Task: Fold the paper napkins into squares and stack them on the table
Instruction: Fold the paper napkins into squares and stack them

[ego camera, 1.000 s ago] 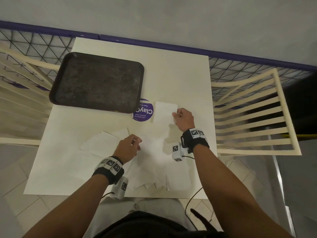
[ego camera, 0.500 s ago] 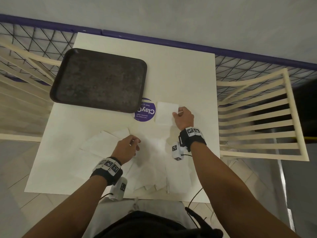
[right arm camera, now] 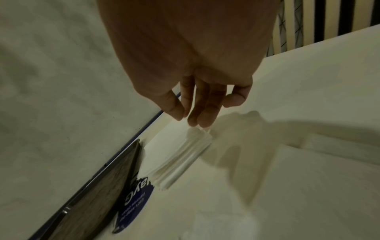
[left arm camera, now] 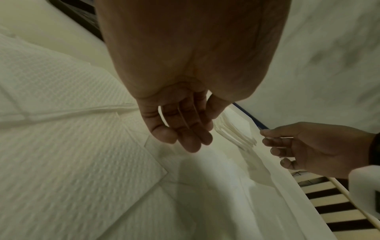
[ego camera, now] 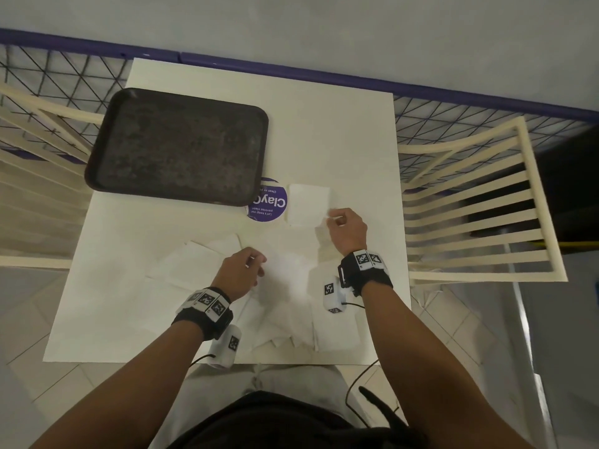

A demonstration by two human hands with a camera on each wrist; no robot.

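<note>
The stack of folded napkins (ego camera: 308,204) sits on the bench (ego camera: 340,131) beside a purple sticker (ego camera: 269,202) — right hand (ego camera: 346,230) just beside it, fingers relaxed, empty; left hand (ego camera: 238,273) loosely open over unfolded napkins (ego camera: 194,264).

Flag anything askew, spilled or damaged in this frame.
Nothing damaged or spilled. The folded stack sits fairly neat, its layers slightly fanned at one edge. Unfolded napkins lie overlapping and skewed, some reaching the table's near edge.

Dim, greenish indoor light. Soft hand shadows fall on the desk (ego camera: 340,131). Wrist views are blurred, perhaps by motion, and edges bend.
</note>
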